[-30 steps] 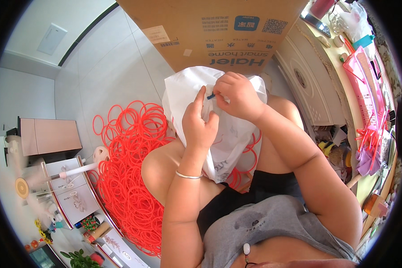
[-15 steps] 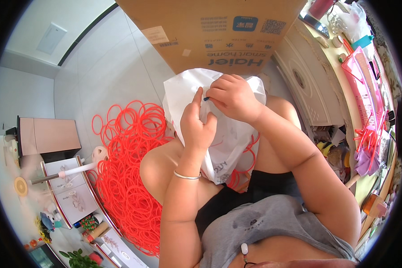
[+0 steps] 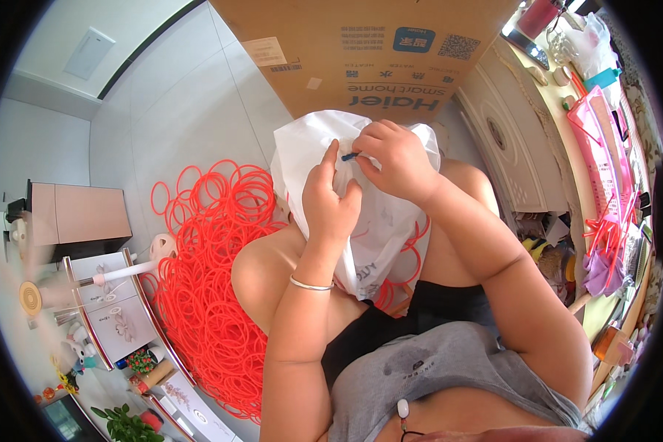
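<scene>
Item: white plastic bag [image 3: 379, 221], on our lap between the knees. Left hand [image 3: 330, 202] closed on its gathered mouth; right hand [image 3: 398, 158] now pinches a small blue tie [image 3: 351, 156] there, lower than a second ago. Orange rings [image 3: 206, 280] on the floor beside our left knee.

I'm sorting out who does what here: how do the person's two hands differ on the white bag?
The left hand grips the gathered neck of the white plastic bag from below, while the right hand works at the top, pinching a small blue tie. The left wrist wears a thin silver bangle; the right wrist is bare. Both touch the bag, held above the lap.
</scene>
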Available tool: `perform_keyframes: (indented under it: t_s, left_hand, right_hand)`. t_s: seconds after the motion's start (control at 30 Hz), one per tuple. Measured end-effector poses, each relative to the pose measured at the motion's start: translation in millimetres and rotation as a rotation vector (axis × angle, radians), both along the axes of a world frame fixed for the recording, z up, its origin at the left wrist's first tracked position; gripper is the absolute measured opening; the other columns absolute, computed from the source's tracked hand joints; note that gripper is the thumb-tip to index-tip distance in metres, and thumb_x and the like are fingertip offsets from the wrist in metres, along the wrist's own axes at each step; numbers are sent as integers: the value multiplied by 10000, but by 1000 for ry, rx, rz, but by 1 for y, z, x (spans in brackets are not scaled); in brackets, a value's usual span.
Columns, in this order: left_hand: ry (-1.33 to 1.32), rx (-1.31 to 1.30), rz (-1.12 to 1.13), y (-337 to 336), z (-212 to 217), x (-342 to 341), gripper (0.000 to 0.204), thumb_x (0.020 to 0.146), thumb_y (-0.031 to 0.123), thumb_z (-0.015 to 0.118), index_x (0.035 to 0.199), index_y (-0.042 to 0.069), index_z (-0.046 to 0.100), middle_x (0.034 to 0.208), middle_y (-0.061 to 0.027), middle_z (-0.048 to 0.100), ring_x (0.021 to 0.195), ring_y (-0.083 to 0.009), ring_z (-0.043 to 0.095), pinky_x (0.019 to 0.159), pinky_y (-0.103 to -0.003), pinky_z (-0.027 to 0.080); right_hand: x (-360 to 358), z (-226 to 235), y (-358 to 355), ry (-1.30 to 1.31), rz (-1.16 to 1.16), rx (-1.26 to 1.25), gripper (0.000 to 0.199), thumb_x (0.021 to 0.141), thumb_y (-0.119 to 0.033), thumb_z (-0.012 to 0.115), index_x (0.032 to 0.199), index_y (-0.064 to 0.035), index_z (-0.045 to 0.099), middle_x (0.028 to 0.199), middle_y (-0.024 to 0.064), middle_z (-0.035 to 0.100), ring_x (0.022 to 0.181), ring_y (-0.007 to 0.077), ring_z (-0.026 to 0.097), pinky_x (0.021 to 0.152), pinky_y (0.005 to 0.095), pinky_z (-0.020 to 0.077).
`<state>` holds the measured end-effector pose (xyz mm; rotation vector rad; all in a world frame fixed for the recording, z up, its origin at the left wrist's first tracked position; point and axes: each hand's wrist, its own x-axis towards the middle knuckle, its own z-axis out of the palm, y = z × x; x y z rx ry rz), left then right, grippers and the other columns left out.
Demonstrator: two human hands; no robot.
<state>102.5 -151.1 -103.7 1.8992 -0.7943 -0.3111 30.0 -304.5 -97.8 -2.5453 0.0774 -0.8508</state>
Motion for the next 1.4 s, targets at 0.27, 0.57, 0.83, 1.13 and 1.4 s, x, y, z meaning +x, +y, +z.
perform_keyframes:
  t_s: [0.27,0.57,0.83,1.13,1.4]
  left_hand:
    - [8,-61,-40,-2,-8,-1,571,783,-1,644,1351,-19,591,915,-155,640,866,-302,618,814,-376,512]
    - [97,18,-24,-4,-5,-3,469,759,0,686,1226,-30,652,933,-163,663,843,-302,636,758,-378,517]
    - [-9,-82,42,-4,-15,-1,294,777,3,695,1070,-10,689,937,-86,706,726,-145,618,691,-293,531]
    - [107,-127,-15,-8,-12,0,196,771,8,698,967,-5,693,876,-112,713,717,-197,626,674,-315,509]
    - [194,-68,3,-3,-9,0,214,739,8,726,952,17,713,865,-78,720,709,-177,637,681,-310,510]
  right_hand:
    - [4,3,10,24,36,-189,174,646,-18,678,809,-72,646,867,48,621,829,255,603,699,382,467]
    - [-7,6,10,253,-50,-21,152,691,-10,650,831,-62,625,784,68,645,729,276,634,658,382,485]
    - [-13,13,13,281,-115,195,163,714,-19,688,870,-42,645,910,98,648,788,303,646,693,410,519]
    - [-7,14,18,64,-9,-102,144,697,-23,695,832,-69,675,891,59,638,831,292,605,740,415,504]
    - [-5,66,3,776,-119,189,128,770,-167,658,780,-42,632,785,129,670,774,320,651,692,422,508]
